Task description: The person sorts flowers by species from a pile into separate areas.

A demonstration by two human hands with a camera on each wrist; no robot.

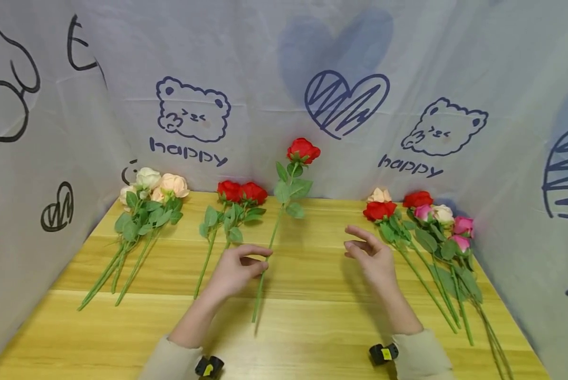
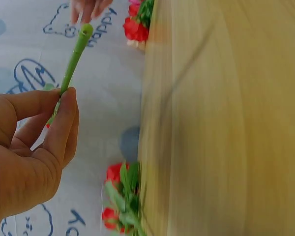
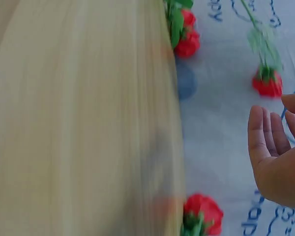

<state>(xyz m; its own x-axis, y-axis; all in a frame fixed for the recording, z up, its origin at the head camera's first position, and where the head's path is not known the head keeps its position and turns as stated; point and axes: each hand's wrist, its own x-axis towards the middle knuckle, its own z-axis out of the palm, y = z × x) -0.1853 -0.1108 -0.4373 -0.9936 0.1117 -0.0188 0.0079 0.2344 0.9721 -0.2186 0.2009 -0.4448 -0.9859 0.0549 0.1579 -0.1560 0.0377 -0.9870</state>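
Note:
Between thumb and fingers, my left hand (image 1: 240, 268) pinches the green stem of a single red rose (image 1: 304, 151). The rose stands nearly upright above the table, its bloom leaning to the right and its leaves below the flower head. In the left wrist view the cut end of the stem (image 2: 85, 30) points toward the camera, above the pinching fingertips. My right hand (image 1: 373, 257) hovers to the right of the rose, fingers loosely bent and holding nothing. The right wrist view shows this hand (image 3: 280, 152) with its fingers apart from the blurred rose (image 3: 268, 83).
Two red roses (image 1: 242, 193) lie left of the held one. Cream and peach roses (image 1: 173, 186) lie at the far left. A mixed bunch of red, pink and cream roses (image 1: 442, 215) lies at the right. White printed cloth (image 1: 265, 63) walls in the wooden table (image 1: 312, 316).

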